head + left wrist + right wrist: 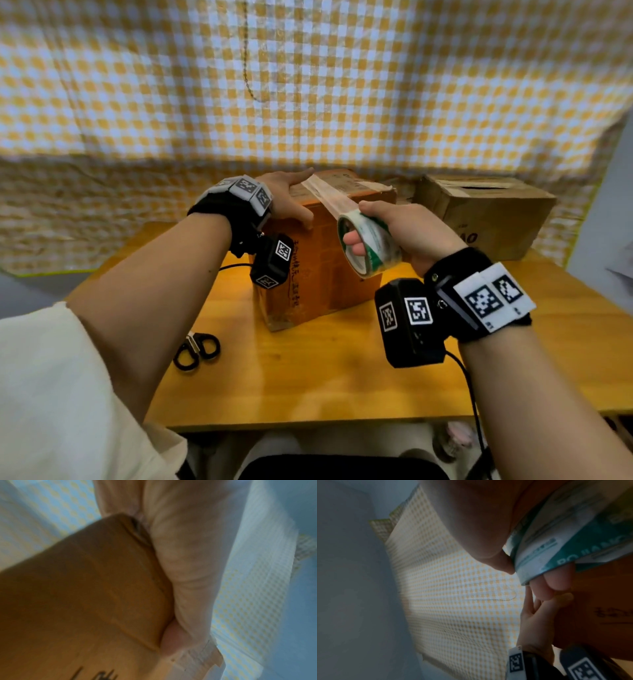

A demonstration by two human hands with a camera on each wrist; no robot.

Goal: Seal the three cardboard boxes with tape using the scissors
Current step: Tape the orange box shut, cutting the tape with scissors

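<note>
At the centre of the head view a tall orange-brown cardboard box (pixel 318 260) stands on the wooden counter (pixel 342 370). The left hand (pixel 286 198) lies flat on the box's top near its left edge, fingers straight and spread, the thumb down over the front face, so this grip is open and only pressing. The left wrist view shows the same palm (pixel 185 561) against the box's upper edge (pixel 85 595), though that picture is blurred.

The right hand (pixel 407 233) holds a roll of tape (pixel 368 246) just in front of the box's top right part; fingers pass through the roll's core and the thumb lies over its outer rim, a closed grip on the roll. In the right wrist view the fingertips (pixel 558 580) poke out from under the green-and-white printed roll (pixel 570 536). A clear strip of tape (pixel 329 197) runs from the roll up to the box top beside the left hand's fingertips.

A second box (pixel 486 212) (brown, its top slot still showing a gap) sits at the right of the frame, behind and apart from the first. Black-handled scissors (pixel 197 349) lie on the counter at lower left, partly hidden by the left forearm. A yellow-checked cloth (pixel 308 85) hangs behind.
</note>
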